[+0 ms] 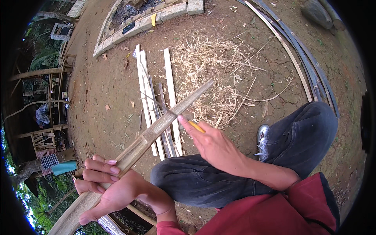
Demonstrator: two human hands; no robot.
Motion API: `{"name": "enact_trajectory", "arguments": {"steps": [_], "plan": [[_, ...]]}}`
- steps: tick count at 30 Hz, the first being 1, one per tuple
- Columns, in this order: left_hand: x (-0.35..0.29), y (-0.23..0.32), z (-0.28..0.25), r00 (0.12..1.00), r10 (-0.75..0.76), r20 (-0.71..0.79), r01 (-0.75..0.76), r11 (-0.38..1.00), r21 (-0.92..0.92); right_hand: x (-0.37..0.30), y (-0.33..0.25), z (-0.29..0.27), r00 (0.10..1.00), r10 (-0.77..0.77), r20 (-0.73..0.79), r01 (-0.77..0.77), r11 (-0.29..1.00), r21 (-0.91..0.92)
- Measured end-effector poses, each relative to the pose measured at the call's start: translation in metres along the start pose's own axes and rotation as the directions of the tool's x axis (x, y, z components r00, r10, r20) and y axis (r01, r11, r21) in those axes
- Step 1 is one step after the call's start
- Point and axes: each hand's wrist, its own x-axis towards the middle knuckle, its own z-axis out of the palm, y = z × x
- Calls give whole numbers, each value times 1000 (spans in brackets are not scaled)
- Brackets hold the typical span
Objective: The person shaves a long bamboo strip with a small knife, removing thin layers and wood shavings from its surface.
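Note:
A long split bamboo piece (159, 126) runs diagonally from the lower left toward the middle, its hollowed inner side facing up and its far end narrowing. My left hand (121, 190) is wrapped round its near part, fingers over one edge and thumb along the other. In my right hand (215, 147) is a knife with a yellow handle (196, 126), closed in the fingers. Its thin blade lies across the bamboo near the index fingertip and points up and left. My right forearm passes above my bent knee.
Pale bamboo strips (169, 86) lie on the bare ground beside a heap of curled shavings (211, 66). Long curved strips (301, 51) lie at the right. A block-edged fire pit (172, 11) with a dark phone (128, 27) on its rim stands ahead.

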Motion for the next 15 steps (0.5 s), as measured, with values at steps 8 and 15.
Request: {"name": "enact_trajectory", "arguments": {"steps": [8, 15], "plan": [[-1, -3, 5, 999, -5, -54, -1, 994, -110, -8, 0, 3, 990, -117, 75, 114, 992, 53], [3, -3, 4, 999, -17, -35, 13, 994, -111, -6, -3, 0, 999, -42, -25, 41, 999, -11]]}}
